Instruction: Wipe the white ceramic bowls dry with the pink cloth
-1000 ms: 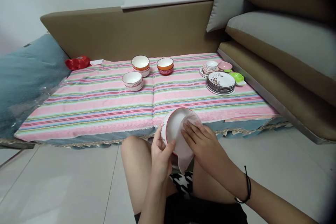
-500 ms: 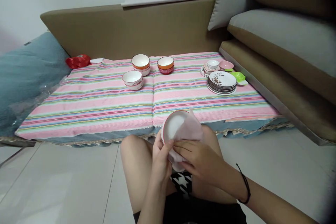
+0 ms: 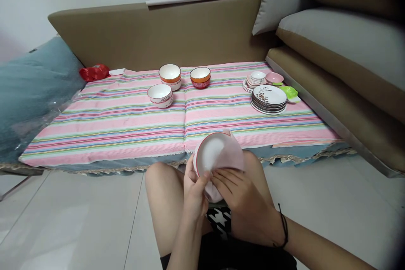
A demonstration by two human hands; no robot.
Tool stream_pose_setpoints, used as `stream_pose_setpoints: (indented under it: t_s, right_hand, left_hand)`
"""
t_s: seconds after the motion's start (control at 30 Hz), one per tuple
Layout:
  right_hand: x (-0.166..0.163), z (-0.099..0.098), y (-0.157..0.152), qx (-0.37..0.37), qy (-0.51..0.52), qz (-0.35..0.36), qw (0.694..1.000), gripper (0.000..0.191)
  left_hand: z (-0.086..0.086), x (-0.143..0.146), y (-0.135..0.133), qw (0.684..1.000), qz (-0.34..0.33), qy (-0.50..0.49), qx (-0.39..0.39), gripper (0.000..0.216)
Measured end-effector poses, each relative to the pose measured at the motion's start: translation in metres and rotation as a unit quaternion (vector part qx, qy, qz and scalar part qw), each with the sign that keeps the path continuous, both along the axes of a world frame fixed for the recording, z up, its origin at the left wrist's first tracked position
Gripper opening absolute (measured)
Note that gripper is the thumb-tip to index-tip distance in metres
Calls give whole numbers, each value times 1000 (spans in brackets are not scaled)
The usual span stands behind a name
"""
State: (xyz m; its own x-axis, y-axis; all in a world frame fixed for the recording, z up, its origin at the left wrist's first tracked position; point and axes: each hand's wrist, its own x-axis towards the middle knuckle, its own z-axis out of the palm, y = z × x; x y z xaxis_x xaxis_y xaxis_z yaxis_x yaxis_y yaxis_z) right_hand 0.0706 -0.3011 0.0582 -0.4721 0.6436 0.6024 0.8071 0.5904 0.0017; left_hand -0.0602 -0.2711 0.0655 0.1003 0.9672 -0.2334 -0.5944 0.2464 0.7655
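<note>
Over my lap, a white bowl point(image 3: 209, 154) with a red rim is tilted with its inside toward me. My left hand point(image 3: 194, 185) grips its left side, thumb over the near rim. A pale pink cloth point(image 3: 232, 154) drapes over the bowl's right side and part of its inside. My right hand point(image 3: 232, 187) presses the cloth into the near right part of the bowl, its fingers together on the fabric. The cloth and my right hand hide that part of the rim.
On the striped cover point(image 3: 126, 124) stand white bowls point(image 3: 160, 96), an orange-banded stack point(image 3: 170, 76) and another stack point(image 3: 200, 77). At the right are stacked plates point(image 3: 269, 99), small dishes point(image 3: 257, 78) and a green dish point(image 3: 289, 93). A red bag point(image 3: 94, 72) lies far left; cushions point(image 3: 341, 46) rise at right.
My right hand has shifted slightly down with its wrist lower, and the cloth has spread flatter over the bowl's right side. My left hand keeps its hold on the bowl.
</note>
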Motion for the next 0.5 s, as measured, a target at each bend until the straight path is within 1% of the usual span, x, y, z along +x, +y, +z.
stream_pose_setpoints:
  t_s: [0.07,0.13,0.27,0.33,0.37,0.43,0.5]
  right_hand:
    - [-1,0,-1,15,19,21,999,35]
    - [7,0,3,37,7,55,998,33]
    - [36,3,21,84,-72,129,986,26]
    - [49,6,28,107,-111,178,972,24]
    - [53,7,30,110,-125,195,967,24]
    - [55,7,30,104,-138,206,963,26]
    - [50,4,28,89,-133,174,972,26]
  left_hand:
    - [-2,-1,-2,1000,0,7,12,74]
    - [-4,-8,-2,999,-23,29,17,78]
    - [-8,-36,4,994,-103,39,12,70]
    - [-10,-49,9,986,-152,69,2,66]
    - [-11,-53,11,982,-165,86,0,64]
    - [-12,-55,13,981,-164,108,-1,62]
    - [-12,-50,12,986,-134,102,1,62]
